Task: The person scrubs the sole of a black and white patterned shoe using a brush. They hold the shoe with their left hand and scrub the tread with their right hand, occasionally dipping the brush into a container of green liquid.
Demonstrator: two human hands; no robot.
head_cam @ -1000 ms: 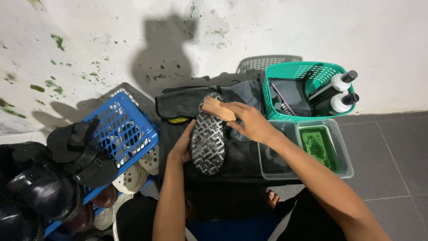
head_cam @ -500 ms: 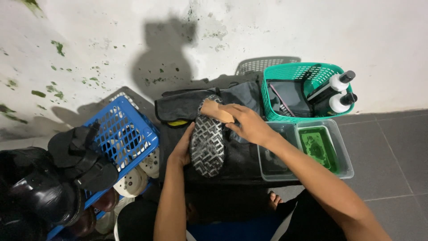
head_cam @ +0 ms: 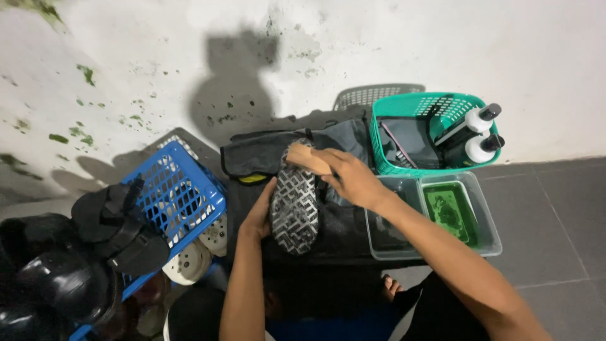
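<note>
Head view looks down on a person crouched close to a stained white wall [head_cam: 391, 38]. Their left hand [head_cam: 260, 218] is closed around the side of a shoe [head_cam: 294, 202], which is turned sole up, so the grey patterned tread faces the camera. The shoe rests on a dark cloth [head_cam: 328, 221] spread on the floor, near the cloth's middle; this grip looks meant to keep it steady. The right hand [head_cam: 353, 180] is clamped on a tan wooden brush [head_cam: 306, 158] and presses it onto the far end of the sole, near the cloth's far edge, the fingers folded over the back of the brush.

Touching the right edge of the cloth is a clear plastic tub with two compartments [head_cam: 492, 243]; the right one holds green liquid [head_cam: 449, 211], the left one looks clear. It sits just beside the working hand, likely for easy dipping. Behind it, against the wall, a teal basket [head_cam: 416, 104] carries two dark bottles with white necks [head_cam: 476, 132]. At the left side, a blue basket [head_cam: 180, 189] lies tilted, with black footwear [head_cam: 113, 227] leaning on it, and pale soles [head_cam: 189, 259] show under it
</note>
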